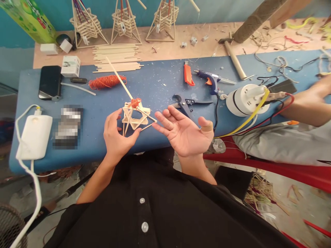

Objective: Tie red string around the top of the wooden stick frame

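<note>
A small star-shaped frame of thin wooden sticks (139,124) stands on the blue table in front of me. Orange string (135,102) is bound round its top, where one long stick (119,76) juts up and away to the left. My left hand (117,134) grips the frame from its left side, thumb at the near edge and fingers behind. With palm turned up and fingers spread, my right hand (184,132) is on the other side, its fingertips close to the end of a stick; I cannot tell whether they touch. A bandage-like wrap (207,127) circles its thumb.
Beyond lie an orange string bundle (107,82), loose sticks (116,57) and similar frames (124,26). Cutters (187,105), a glue gun (210,80), an orange-handled tool (189,74), a hammer (235,60) and a power strip tower (236,101) are rightward. Another person's arm (305,101) rests at right.
</note>
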`<state>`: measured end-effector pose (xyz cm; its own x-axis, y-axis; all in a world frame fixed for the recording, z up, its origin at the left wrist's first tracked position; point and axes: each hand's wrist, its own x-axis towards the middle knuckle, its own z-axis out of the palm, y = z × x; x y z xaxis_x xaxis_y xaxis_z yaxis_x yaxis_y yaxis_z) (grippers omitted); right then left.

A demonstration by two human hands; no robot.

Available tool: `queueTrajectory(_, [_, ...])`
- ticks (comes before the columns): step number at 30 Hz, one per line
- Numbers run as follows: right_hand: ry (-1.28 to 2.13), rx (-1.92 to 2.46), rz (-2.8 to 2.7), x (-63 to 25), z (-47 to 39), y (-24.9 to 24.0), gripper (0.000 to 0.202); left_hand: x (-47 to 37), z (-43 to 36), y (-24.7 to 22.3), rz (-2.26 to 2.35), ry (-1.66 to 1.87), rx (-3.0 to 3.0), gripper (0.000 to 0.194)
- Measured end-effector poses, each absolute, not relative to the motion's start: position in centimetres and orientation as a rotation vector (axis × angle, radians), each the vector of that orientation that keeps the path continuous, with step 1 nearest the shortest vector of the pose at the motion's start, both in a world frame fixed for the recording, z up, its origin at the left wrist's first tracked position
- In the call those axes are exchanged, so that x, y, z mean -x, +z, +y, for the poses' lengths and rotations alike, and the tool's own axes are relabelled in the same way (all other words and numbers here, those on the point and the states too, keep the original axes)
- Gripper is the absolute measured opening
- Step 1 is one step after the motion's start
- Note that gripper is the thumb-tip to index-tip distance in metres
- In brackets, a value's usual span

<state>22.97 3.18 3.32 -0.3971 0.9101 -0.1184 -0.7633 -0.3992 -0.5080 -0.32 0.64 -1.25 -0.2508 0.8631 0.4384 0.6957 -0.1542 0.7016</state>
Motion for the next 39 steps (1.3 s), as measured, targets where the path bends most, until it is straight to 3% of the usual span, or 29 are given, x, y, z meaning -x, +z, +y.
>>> queueTrajectory(5, [1.932, 0.467, -0.614, -21.8, 2.2, 4.3, 0.064, -0.5, -0.6, 2.2, 1.418, 2.069, -1.816, 0.033])
queueTrajectory(13, [1.854, 0.386, -0.848, -19.9, 0.5, 5.2, 0.062, -2.6, -0.9, 6.8, 1.233, 1.848, -1.671, 0.023])
queueTrajectory(29, [1.713, 0.545, -1.064, -19.9, -0.9, 6.3, 0.062, -1.4, -1.4, 6.8, 1.285, 1.667, -1.665, 0.013])
queueTrajectory(39, [1.681, 0.587, -1.126, -19.6, -0.9, 6.0, 0.067, -1.5, -1.2, 6.4, 1.286, 1.658, -1.726, 0.019])
